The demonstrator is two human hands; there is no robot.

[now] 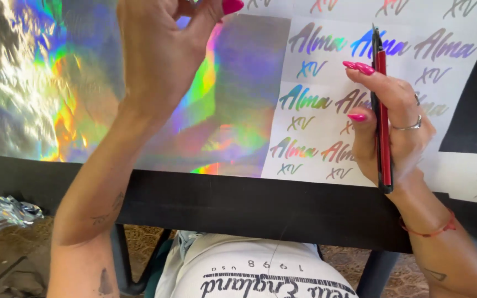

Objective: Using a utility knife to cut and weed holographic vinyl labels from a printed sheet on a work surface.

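Right hand [396, 118] grips one red weeding tool [382, 118] over the white backing sheet [332, 83]. Left hand [158, 52] pinches one holographic vinyl sheet [56, 83] on the black desk [238, 204].

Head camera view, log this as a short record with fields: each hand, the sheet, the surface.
Left hand: raised over the holographic sheet, fingertips pinched together
Right hand: grips a red and black tool, resting on the white backing
Backing: rows of rainbow cut lettering left on it
Surface: black table
Scrap: crumpled foil at lower left
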